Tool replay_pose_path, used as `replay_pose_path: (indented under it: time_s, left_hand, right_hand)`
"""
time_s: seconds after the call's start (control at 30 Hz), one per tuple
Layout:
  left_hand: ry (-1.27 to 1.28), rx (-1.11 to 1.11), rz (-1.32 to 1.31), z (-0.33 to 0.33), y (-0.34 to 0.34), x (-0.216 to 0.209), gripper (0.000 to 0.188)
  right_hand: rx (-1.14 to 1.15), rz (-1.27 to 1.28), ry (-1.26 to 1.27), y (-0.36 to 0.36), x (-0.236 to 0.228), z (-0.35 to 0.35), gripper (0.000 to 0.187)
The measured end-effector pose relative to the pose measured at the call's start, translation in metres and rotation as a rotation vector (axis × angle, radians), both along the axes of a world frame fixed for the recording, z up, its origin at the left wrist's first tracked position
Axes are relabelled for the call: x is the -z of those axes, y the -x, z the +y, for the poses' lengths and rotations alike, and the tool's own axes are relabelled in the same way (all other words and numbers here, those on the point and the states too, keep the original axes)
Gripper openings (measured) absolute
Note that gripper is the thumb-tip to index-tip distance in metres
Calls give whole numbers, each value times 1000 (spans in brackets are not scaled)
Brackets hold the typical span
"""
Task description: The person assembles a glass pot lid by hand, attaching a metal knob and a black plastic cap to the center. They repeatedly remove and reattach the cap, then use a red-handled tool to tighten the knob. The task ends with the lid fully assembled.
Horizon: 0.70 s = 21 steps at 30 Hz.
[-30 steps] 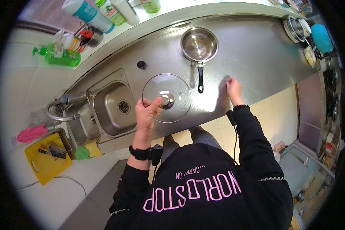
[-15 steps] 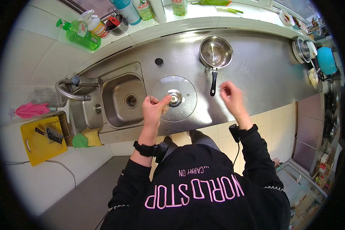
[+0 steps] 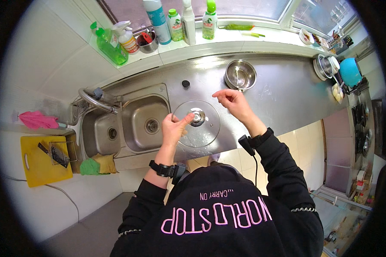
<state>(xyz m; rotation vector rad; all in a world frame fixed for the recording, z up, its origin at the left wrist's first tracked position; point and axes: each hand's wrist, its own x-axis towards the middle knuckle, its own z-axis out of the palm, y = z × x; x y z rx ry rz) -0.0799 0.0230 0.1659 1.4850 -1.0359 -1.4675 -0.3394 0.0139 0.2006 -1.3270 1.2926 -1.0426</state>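
Observation:
Near the middle of the steel counter is a round glass lid (image 3: 203, 135) with a metal centre. My left hand (image 3: 172, 129) is closed at its left edge, the thumb lying over the glass and the fingers curled and partly hidden. Between the lid and the saucepan hovers my right hand (image 3: 233, 103), index finger stretched toward the left and the other fingers bent, with nothing visible in it. The steel saucepan (image 3: 240, 75) stands behind this hand, which hides most of its handle. A small black round cap (image 3: 185, 84) lies beyond the lid.
A double sink (image 3: 146, 103) with a tap (image 3: 98, 102) is at left. Bottles, including a green pump bottle (image 3: 111, 46), line the windowsill. Stacked bowls (image 3: 322, 67) and a blue container (image 3: 350, 72) stand far right. A yellow cutting board (image 3: 32, 160) hangs at lower left.
The view has tilted up, showing more of the windowsill. My right hand has moved left from beside the saucepan's handle, its index finger now extended. My left hand stays at the lid's edge.

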Motion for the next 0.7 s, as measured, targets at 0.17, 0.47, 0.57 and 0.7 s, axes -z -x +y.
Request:
replay_pose_path:
  time_s: [0.17, 0.47, 0.57, 0.7]
  left_hand:
    - [-11, 63, -49, 4, -14, 1, 64]
    - [-4, 48, -110, -2, -30, 12, 65]
    - [-5, 52, -147, -8, -35, 18, 63]
    - [-32, 83, -158, -13, -42, 23, 61]
  right_hand:
    - [-60, 247, 143, -29, -15, 16, 20]
    - [-221, 554, 248, -95, -23, 36, 48]
    - [-179, 673, 346, -108, -12, 34, 47]
    - [-131, 695, 303, -119, 6, 31, 49]
